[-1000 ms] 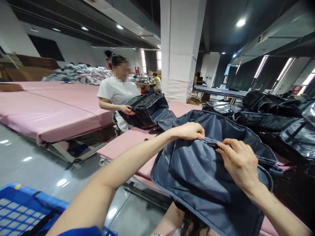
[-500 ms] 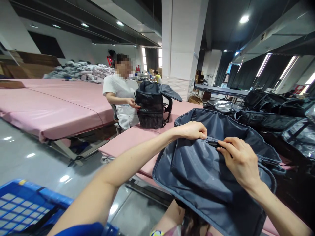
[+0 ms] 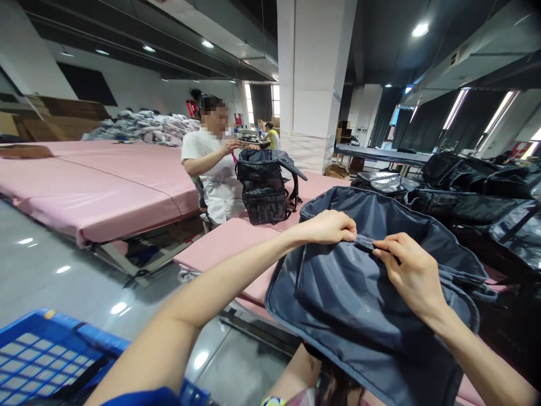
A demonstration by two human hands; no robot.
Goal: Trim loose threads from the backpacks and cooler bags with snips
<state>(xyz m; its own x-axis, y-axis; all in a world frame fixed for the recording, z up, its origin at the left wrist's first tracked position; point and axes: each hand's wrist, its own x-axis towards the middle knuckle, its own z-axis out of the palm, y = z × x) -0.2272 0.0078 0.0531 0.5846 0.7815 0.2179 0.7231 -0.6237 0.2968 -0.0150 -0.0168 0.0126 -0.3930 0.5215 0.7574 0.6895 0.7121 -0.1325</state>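
Pink-covered worktable (image 3: 220, 248) partly supports the open bag with blue-grey lining (image 3: 338, 299), spread beneath both hands. Left hand (image 3: 332, 227) is closed on the lining edge (image 3: 364, 241); right hand (image 3: 409, 273) pinches it just alongside, apparently to keep that stretch taut. Beyond the left hand, a co-worker (image 3: 211, 175) attends an upright black backpack (image 3: 264, 192). Left fingertips are curled from view; a dark detail at the right pinch cannot be identified. Below left, the blue plastic basket (image 3: 38, 361) is cut off.
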